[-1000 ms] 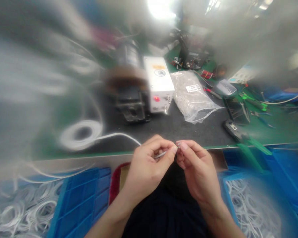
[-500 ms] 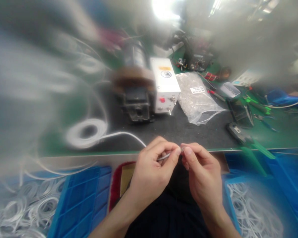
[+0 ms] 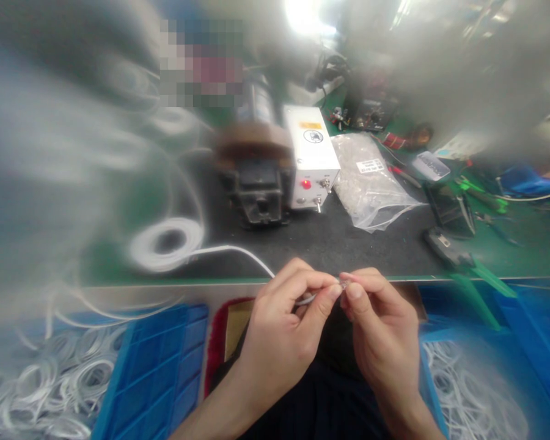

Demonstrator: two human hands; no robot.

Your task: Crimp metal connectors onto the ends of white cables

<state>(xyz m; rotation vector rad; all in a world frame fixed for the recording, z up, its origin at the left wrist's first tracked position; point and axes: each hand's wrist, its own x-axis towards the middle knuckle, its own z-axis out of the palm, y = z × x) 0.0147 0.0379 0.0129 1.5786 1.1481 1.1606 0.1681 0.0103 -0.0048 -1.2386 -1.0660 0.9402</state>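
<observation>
Head view catches the left hand (image 3: 286, 333) pinching the white cable (image 3: 241, 251), as if to steady it, before the bench edge (image 3: 174, 283), while the right hand (image 3: 387, 324) pinches what may be a connector (image 3: 344, 285).

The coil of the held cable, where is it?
In the head view, the white coil lies at left near the bench's front edge, left of the black machine; its strand runs to the left hand.

Green worktop (image 3: 534, 256), black mat (image 3: 371, 250) along near part. Coiled white cable (image 3: 190, 237) at left; dark machine (image 3: 261, 195), white switch box (image 3: 314, 150), clear bag (image 3: 362, 183) mid-worktop. Green-handled tool (image 3: 447, 247) right, handles overhanging edge.
</observation>
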